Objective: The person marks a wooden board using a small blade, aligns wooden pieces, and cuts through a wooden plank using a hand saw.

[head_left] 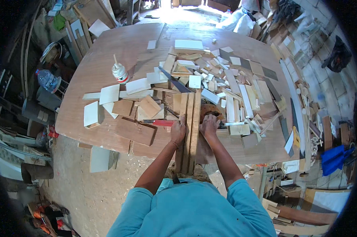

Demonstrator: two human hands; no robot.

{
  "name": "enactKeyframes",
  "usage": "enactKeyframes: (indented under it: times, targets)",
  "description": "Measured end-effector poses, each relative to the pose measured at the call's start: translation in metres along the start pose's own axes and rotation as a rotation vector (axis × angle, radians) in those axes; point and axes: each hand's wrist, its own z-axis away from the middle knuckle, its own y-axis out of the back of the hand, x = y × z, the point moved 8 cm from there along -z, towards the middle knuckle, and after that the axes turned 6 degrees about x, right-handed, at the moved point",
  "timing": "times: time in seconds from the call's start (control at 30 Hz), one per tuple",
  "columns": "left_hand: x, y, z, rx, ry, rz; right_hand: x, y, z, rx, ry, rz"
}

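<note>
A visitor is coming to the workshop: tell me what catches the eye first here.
A sprawling heap of pale wooden offcuts covers the middle and right of the big brown plywood table. At its near edge, the left hand and right hand press on long upright wooden slats. A white glue bottle stands left.

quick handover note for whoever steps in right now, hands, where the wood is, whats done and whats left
Left hand: pressed flat on the left side of the long wooden strips, no closed grip.
Right hand: flat on the table at the strips' right edge.
Strips lie side by side, near ends overhanging the table edge.
Glue bottle stands upright, far left of the offcut pile.
Done: strips laid together. Whether glued cannot be told.
Left: likely aligning and joining them.
</note>
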Motion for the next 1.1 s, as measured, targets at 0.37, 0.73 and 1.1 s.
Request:
enactKeyframes:
  times: [0.37, 0.73, 1.1]
  targets:
    - [0.049, -0.004, 0.038, 0.096, -0.089, 0.167, 0.048, 0.067, -0.011, 0.128, -0.105, -0.9]
    - [0.144, -0.174, 0.147, -0.282, -0.299, 0.376, 0.239, 0.211, 0.142, 0.599, -0.175, -1.465]
    - [0.213, -0.393, 0.35, -0.795, -0.474, 0.076, 0.428, 0.252, 0.355, 1.075, -0.762, -1.071]
